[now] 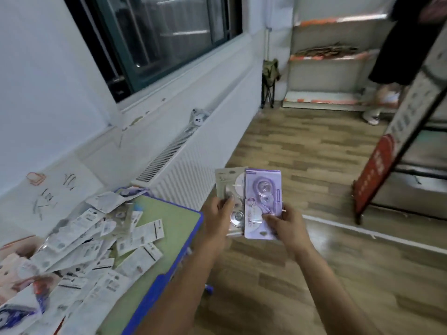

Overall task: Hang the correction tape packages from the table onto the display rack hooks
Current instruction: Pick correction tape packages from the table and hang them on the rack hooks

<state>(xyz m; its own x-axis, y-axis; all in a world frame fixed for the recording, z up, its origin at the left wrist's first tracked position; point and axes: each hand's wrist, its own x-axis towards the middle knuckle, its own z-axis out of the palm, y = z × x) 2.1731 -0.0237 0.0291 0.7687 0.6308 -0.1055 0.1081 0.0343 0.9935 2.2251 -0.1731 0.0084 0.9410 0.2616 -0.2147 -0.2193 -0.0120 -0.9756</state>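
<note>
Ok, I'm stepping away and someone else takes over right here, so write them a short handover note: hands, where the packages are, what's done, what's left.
Left hand: holds a grey-white correction tape package by its lower left side.
Right hand: pinches the purple correction tape package at its lower edge. The two packages are held side by side over the floor, the purple one slightly overlapping.
Pile of packages: heaped on the green table with the blue edge, at left.
Display rack: at right; its hooks are not visible.
Done: two packages picked up.
Left: hang these two, then the pile.
</note>
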